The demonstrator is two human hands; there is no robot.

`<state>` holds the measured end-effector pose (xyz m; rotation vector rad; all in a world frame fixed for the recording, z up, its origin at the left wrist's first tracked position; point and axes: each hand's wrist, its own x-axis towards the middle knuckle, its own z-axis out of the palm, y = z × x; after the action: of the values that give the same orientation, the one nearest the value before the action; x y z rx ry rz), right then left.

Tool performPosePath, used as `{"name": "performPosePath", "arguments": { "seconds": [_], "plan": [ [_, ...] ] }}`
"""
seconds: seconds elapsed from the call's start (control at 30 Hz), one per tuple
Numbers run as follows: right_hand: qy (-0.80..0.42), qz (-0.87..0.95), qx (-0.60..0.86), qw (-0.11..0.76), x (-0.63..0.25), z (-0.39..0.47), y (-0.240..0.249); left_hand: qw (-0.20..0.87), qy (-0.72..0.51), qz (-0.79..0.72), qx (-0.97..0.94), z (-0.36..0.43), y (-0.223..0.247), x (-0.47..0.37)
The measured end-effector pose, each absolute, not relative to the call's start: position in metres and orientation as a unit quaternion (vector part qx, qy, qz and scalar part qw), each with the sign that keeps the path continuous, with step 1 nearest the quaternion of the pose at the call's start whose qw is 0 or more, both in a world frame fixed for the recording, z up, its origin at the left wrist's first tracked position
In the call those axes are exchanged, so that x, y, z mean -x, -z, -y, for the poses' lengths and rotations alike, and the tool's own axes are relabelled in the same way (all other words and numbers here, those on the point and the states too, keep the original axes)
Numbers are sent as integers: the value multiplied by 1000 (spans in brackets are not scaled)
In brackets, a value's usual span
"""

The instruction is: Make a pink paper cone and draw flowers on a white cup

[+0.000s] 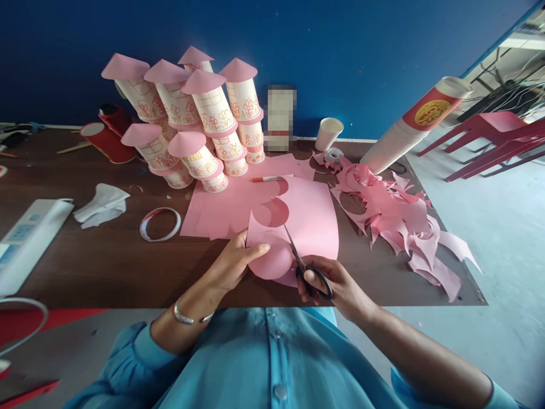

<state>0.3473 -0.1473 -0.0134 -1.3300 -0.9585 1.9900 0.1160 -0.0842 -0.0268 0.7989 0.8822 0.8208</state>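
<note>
My left hand (238,255) is closed on a sheet of pink paper (313,213), its thumb lying on top near a rounded, partly cut end. A curved notch is cut into the sheet's far left side. In my right hand (326,278) is a pair of black-handled scissors (300,260), fingers through the loops. The blades point away from me and lie at the paper, right of the rounded part. Whether the blades are apart is hard to make out. More pink sheets (221,207) lie flat beneath, with an orange-and-white marker (272,178) on them.
Paper-cup towers with pink cone roofs (208,108) stand at the back left. Pink scraps (395,210) heap on the right, near a tall leaning stack of cups (413,130). A tape roll (160,224), crumpled tissue (102,205) and power strip (32,241) lie on the left.
</note>
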Motion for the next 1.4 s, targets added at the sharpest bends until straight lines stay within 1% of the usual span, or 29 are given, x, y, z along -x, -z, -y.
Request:
{"name": "performPosePath", "arguments": {
  "seconds": [0.17, 0.4, 0.67, 0.83, 1.23, 1.4],
  "plan": [
    [-738, 372, 491, 276, -349, 146, 8, 744, -362, -389, -405, 83, 28, -113],
    [-730, 374, 514, 251, -350, 143, 3, 732, -352, -399, -425, 82, 28, -109],
    [-706, 417, 506, 267, -346, 140, 2, 731, -359, -388, -432, 81, 27, -111],
    [-696, 431, 505, 274, -345, 139, 0, 719, -360, -407, -432, 82, 24, -112],
    [-731, 366, 510, 265, -347, 141, 0, 717, -359, -397, -446, 81, 22, -111],
    [-731, 369, 510, 264, -347, 141, -1, 714, -359, -396, -452, 80, 23, -110]
  ]
}}
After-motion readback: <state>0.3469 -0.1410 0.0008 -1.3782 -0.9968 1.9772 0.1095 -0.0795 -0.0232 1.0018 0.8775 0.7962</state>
